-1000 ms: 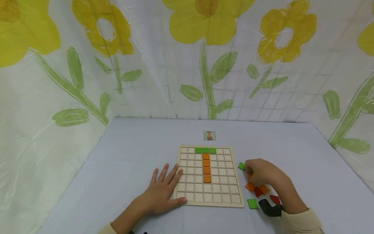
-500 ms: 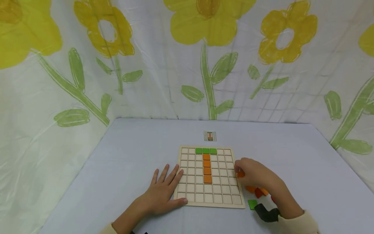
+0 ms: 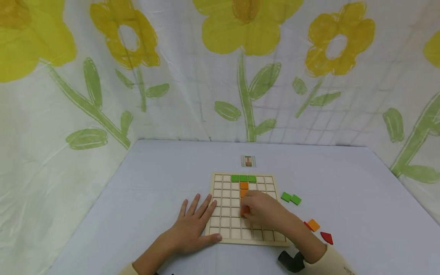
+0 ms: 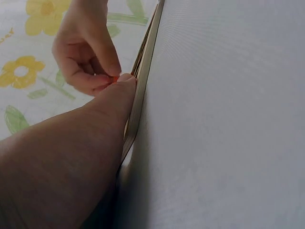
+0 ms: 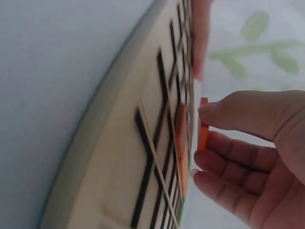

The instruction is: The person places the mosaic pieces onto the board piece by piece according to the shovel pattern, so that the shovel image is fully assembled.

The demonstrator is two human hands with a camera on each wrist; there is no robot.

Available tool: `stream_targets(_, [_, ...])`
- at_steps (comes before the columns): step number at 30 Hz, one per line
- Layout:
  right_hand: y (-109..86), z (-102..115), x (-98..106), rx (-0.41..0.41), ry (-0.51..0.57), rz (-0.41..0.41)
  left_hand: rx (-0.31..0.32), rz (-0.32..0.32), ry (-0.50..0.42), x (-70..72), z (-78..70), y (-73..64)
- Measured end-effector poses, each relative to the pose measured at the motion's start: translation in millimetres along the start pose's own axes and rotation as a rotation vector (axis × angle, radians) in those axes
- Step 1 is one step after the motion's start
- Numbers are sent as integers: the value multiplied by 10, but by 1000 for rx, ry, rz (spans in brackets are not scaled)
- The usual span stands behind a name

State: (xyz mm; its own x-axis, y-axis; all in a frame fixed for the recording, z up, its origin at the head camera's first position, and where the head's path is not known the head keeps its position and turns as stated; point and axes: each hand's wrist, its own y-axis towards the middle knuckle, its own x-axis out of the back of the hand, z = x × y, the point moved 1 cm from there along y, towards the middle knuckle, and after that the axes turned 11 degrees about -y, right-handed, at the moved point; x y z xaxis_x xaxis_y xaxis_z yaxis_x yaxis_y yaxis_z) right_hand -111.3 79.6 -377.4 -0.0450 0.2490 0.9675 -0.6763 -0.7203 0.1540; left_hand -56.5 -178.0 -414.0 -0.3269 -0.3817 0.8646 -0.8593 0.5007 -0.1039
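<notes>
My right hand (image 3: 264, 208) is over the middle of a wooden grid board (image 3: 225, 222), pinching an orange square tile (image 5: 203, 126) between thumb and fingers. In the right wrist view the tile is close above the grid, near another orange tile (image 5: 181, 148) lying in its cell. Three green tiles (image 3: 243, 178) fill part of the board's far row, and a column of orange tiles (image 3: 244, 185) runs from there toward me, its nearer part covered by this hand. Fingers spread, my left hand (image 3: 192, 231) rests at the board's left edge, its thumb at the near corner.
Right of the board lie two loose green tiles (image 3: 290, 198), an orange tile (image 3: 313, 225) and a red rounded piece (image 3: 327, 237); another red piece is partly behind my forearm. A small pattern card (image 3: 248, 161) lies beyond the board. A flower-print curtain (image 3: 172, 68) backs the table.
My right hand has moved left from the loose pieces to the board's middle, bringing an orange tile with it. The left hand has stayed at the board's edge.
</notes>
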Motion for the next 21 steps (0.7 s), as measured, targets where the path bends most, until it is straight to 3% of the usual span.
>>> stream_targets(7, [219,181,-111,42,-84,46,-8,-9,-3,1,-10,-1])
stream_targets(12, [198,270,-93,31,-182,74,-11,-15,4,2,-17,12])
stream_targets(17, [-124,230,24,56,-75,118,-4,-4,-4,-11,-34,35])
stream_targets(19, [-328,139,99,42,-21,73,0,4,-9,-16,-42,45])
stream_targets(21, [-563,22,193,-47,-46,12,3,8,-9,-17,-48,55])
